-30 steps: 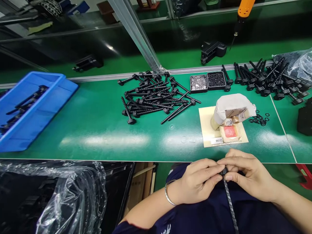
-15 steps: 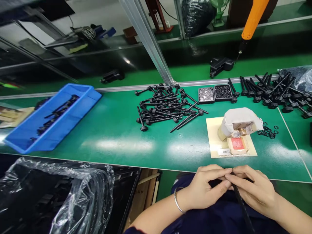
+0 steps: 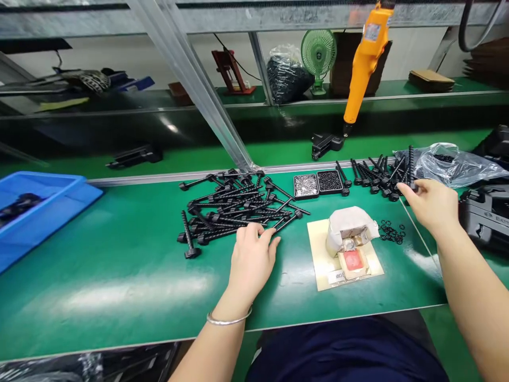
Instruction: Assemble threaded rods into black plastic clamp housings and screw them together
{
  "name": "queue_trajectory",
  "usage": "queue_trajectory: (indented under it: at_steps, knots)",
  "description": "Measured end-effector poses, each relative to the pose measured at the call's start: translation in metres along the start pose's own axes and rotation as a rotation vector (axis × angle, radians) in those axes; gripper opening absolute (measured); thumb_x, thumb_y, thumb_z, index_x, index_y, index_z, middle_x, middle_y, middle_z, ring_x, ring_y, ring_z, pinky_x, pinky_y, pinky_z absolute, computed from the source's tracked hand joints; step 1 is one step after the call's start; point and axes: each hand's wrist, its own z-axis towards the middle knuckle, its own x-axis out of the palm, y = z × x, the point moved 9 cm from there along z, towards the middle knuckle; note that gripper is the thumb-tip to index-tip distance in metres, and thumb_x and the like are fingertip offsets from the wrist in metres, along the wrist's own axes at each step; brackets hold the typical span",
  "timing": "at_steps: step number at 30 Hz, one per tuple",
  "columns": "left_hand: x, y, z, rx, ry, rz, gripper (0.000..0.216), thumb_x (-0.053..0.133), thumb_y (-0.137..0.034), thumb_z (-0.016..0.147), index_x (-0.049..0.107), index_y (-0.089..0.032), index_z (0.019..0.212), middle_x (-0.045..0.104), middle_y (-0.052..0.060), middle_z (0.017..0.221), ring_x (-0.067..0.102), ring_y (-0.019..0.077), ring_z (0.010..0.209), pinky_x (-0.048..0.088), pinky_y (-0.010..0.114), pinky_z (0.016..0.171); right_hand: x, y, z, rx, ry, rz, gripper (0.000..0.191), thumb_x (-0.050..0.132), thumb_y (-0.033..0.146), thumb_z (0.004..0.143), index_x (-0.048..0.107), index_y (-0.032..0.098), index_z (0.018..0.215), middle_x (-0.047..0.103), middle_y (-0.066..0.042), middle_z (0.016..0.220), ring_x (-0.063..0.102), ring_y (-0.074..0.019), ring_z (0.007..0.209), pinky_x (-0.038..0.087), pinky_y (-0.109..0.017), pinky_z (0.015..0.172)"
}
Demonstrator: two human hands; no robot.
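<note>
My left hand (image 3: 253, 257) is at the near edge of a pile of black threaded bolts (image 3: 238, 207) with wide knob-like heads. Its thumb and index finger are apart beside the end of one bolt; whether they touch it I cannot tell. On the right, my right hand (image 3: 435, 204) pinches a black threaded bolt (image 3: 411, 159) by its head, shaft pointing up, at the edge of a second bolt pile (image 3: 382, 178). Between the hands stands a white padded fixture (image 3: 352, 225) with a red pad, on a cream board (image 3: 318, 254). Small black rings (image 3: 392, 233) lie right of it.
Two small trays (image 3: 318, 184) hold silver and black bits. An orange electric screwdriver (image 3: 363, 69) hangs above. A blue bin (image 3: 51, 185) stands left, a plastic bag (image 3: 465, 164) and black cases (image 3: 487, 207) right. A metal post (image 3: 199, 90) slants down behind the bolts.
My hands, together at the table's front edge around a black rod-like part, have separated. The left has moved to the left pile, the right to the right pile. The view has shifted and levelled.
</note>
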Motion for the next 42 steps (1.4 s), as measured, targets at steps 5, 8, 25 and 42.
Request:
queue_trajectory:
  at_steps: [5, 8, 25, 42]
  knots:
    - [0.019, 0.004, -0.002, -0.071, 0.105, -0.041, 0.023, 0.045, -0.025, 0.098, 0.065, -0.013, 0.099, 0.062, 0.014, 0.094, 0.059, 0.0324, 0.092, 0.053, 0.041, 0.072, 0.038, -0.002, 0.055, 0.088, 0.103, -0.048, 0.041, 0.067, 0.052, 0.085, 0.074, 0.012, 0.091, 0.068, -0.017, 0.084, 0.064, -0.0342, 0.089, 0.048, -0.042, 0.078]
    - [0.022, 0.007, -0.005, -0.1, 0.126, -0.063, 0.02, 0.044, -0.024, 0.098, 0.062, -0.017, 0.093, 0.066, 0.01, 0.091, 0.065, 0.0293, 0.085, 0.053, 0.036, 0.065, 0.049, -0.001, 0.059, 0.097, 0.111, -0.043, 0.044, 0.07, 0.052, 0.083, 0.075, 0.01, 0.097, 0.068, -0.019, 0.09, 0.064, -0.0359, 0.093, 0.049, -0.045, 0.081]
    - [-0.029, -0.025, -0.063, -0.598, -0.128, -1.348, 0.049, 0.075, -0.032, 0.085, 0.045, -0.028, 0.124, 0.069, -0.003, 0.085, 0.067, 0.0113, 0.056, 0.054, 0.02, 0.051, 0.054, -0.06, -0.067, -0.093, 0.111, 0.326, 0.038, 0.053, 0.045, 0.082, 0.076, 0.017, 0.095, 0.071, -0.009, 0.087, 0.058, -0.0195, 0.063, 0.049, -0.036, 0.068]
    - [-0.039, -0.103, -0.09, -0.131, 0.051, -1.714, 0.03, 0.042, -0.029, 0.106, 0.067, -0.024, 0.121, 0.063, 0.005, 0.098, 0.075, 0.015, 0.087, 0.064, 0.021, 0.075, 0.017, 0.022, -0.171, -0.101, 0.43, 1.124, 0.029, 0.077, 0.042, 0.085, 0.065, 0.017, 0.079, 0.073, -0.008, 0.09, 0.073, -0.0169, 0.071, 0.064, -0.026, 0.068]
